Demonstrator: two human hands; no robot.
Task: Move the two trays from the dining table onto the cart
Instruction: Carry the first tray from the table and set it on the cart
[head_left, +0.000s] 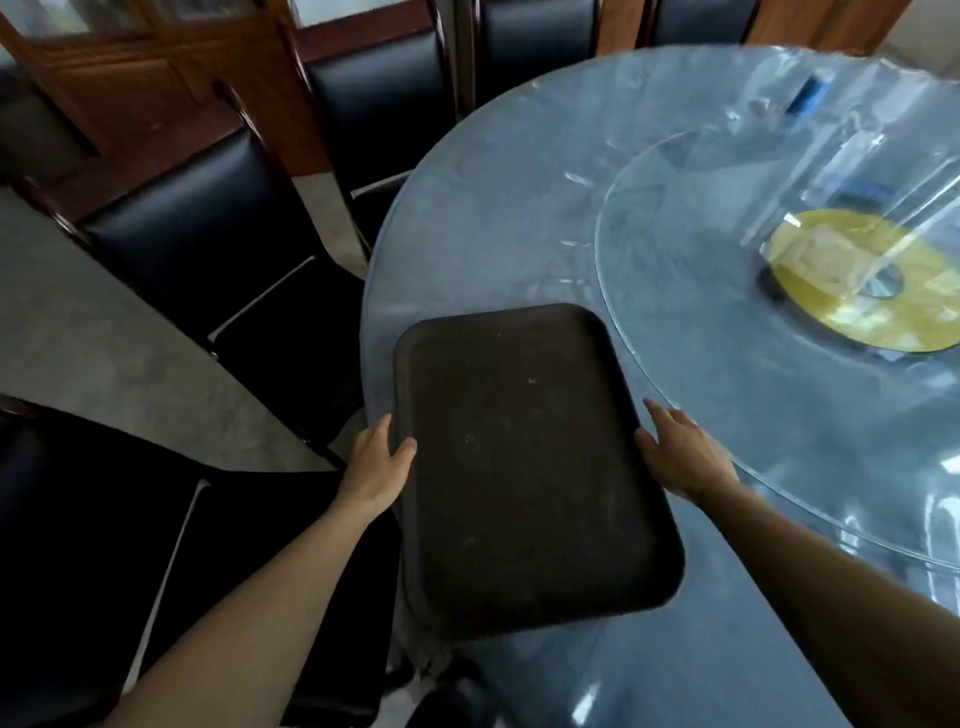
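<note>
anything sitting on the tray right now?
No, the dark tray is bare, with the left hand and right hand at its long edges.

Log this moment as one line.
left hand: on tray left edge | right hand: at right edge | tray on table

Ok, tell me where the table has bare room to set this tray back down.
Bare tabletop runs in a band between the table's left rim and the glass turntable, just beyond the dark tray. More lies near, right of the tray under the right hand. It is crowded at the tray, gripped on both long sides, the left hand at the table's edge by the chairs.
</note>
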